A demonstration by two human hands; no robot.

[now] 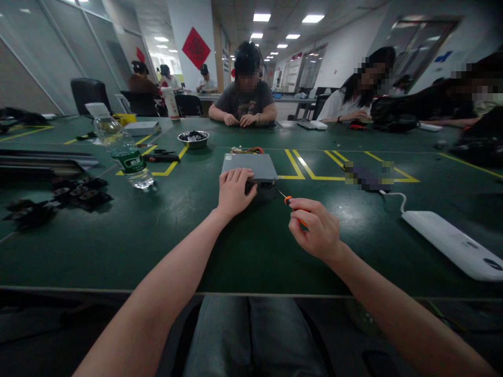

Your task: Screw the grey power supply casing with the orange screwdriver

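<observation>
In the head view, the near left edge of a gray metal power supply unit (257,165) on the green table (157,251) is gripped by the left hand (233,192), its forearm reached forward from the lower left. An orange-handled screwdriver (288,200) is pinched in the curled right hand (317,228), its shaft angled toward the unit's near right corner. A water bottle (129,157) and metal bowl (193,139) are seen to the left, a white device (451,243) to the right, and a seated person (245,91) beyond.

table (173,251) — dark green | tape lines (310,170) — yellow | screwdriver (288,200) — orange | metal box (251,165) — grey
</observation>
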